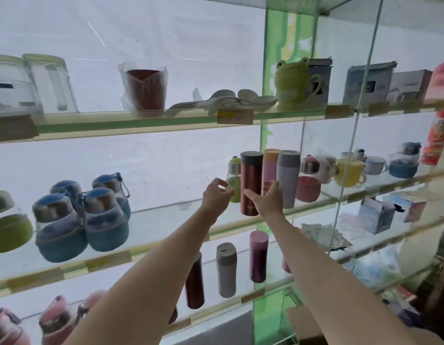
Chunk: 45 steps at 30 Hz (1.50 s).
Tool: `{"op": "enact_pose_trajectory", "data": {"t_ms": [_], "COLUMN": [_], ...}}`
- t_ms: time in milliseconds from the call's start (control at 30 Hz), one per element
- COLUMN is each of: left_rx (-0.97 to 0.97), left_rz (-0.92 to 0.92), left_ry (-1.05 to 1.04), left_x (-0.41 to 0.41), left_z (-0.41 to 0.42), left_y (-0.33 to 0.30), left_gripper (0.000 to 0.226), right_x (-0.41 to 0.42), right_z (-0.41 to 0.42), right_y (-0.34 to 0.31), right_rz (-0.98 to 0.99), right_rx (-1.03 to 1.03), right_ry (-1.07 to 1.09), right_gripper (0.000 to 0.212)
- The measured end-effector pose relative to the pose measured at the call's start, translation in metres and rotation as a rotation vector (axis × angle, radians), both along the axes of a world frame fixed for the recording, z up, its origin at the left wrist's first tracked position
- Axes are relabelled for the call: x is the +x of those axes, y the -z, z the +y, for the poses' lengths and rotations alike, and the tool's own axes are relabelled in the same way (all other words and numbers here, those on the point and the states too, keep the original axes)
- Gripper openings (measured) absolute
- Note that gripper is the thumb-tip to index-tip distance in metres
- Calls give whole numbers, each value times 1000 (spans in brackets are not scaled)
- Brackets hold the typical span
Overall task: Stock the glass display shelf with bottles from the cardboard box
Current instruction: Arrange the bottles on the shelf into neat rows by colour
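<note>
Tall bottle [250, 183] upright on middle glass shelf [166, 227], between left hand [217, 192] and right hand [268, 199]. Two more bottles [288, 175] just right of it, behind right hand. Round bottle [233, 180] behind left hand. Cardboard box [305, 327] below right forearm.

The one camera sits on my head and looks forward and slightly upward at the glass display shelf [146, 120], close enough that its tiers fill the frame from top to bottom. My forearms rise from the lower edge toward the centre, my left hand [217, 194] and right hand [268, 199] landing just right of the middle. The wide lens bows the shelf edges, which slope from lower left to upper right. A corner of the cardboard box [306, 327] shows at the lower right.
</note>
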<state>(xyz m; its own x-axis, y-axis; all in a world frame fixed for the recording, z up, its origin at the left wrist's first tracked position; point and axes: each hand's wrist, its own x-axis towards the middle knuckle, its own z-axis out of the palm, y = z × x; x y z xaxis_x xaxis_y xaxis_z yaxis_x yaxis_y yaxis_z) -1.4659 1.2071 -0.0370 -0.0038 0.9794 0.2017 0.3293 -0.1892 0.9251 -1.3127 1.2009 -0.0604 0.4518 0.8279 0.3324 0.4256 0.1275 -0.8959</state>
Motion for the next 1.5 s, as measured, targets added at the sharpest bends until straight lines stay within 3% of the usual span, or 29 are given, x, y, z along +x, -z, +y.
{"op": "enact_pose_trajectory", "data": {"t_ms": [300,433,567,833,1100,1500], "left_rx": [13,35,2,-18,5,-43], "left_rz": [48,93,25,-96,-141,42], "left_ry": [-23,-13,-14,-14,-22,63], "left_x": [14,24,31,40,48,33], "left_z": [46,64,82,107,119,130], "left_y": [7,12,16,34,46,31], "left_gripper": [32,60,89,68,78,84], "right_x": [5,20,29,33,37,34], "right_z": [33,44,50,60,63,61], "right_y": [12,10,14,19,22,26], "right_rz": [-81,-109,-107,-74,-52,-41], "right_rx": [-51,-91,-112,-102,-90,-70], "right_ry": [-163,-229,-270,-300,-316,-281], "right_gripper": [64,62,64,64,64,63]}}
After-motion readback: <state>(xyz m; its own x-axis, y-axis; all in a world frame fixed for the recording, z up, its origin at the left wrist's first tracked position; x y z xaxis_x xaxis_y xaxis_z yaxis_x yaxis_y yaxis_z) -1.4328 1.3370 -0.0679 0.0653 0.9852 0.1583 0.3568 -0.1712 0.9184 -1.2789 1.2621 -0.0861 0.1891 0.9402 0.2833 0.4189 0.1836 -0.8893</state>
